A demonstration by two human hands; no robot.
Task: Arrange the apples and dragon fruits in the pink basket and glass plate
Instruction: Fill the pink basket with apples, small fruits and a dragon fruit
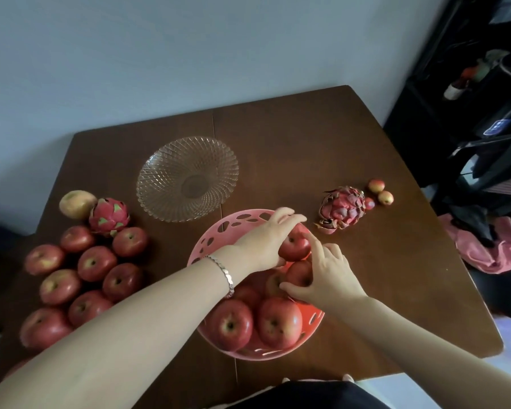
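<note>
The pink basket (pixel 219 228) stands at the table's near middle with several red apples in it. My left hand (pixel 266 240) reaches over the basket and grips a red apple (pixel 295 246) at its far right side. My right hand (pixel 328 278) rests on another apple (pixel 300 273) just below, fingers curled around it. An empty glass plate (pixel 188 178) lies behind the basket. Several loose apples (pixel 96 262) lie at the left, with a dragon fruit (pixel 109 215) behind them. A second, ragged dragon fruit (pixel 342 209) lies to the right of the basket.
A yellowish fruit (pixel 76 203) sits by the left dragon fruit. Three small fruits (pixel 376 185) lie at the right dragon fruit. The brown table (pixel 307 137) meets a pale wall at the back. Pink cloth (pixel 484 249) and dark furniture stand off its right edge.
</note>
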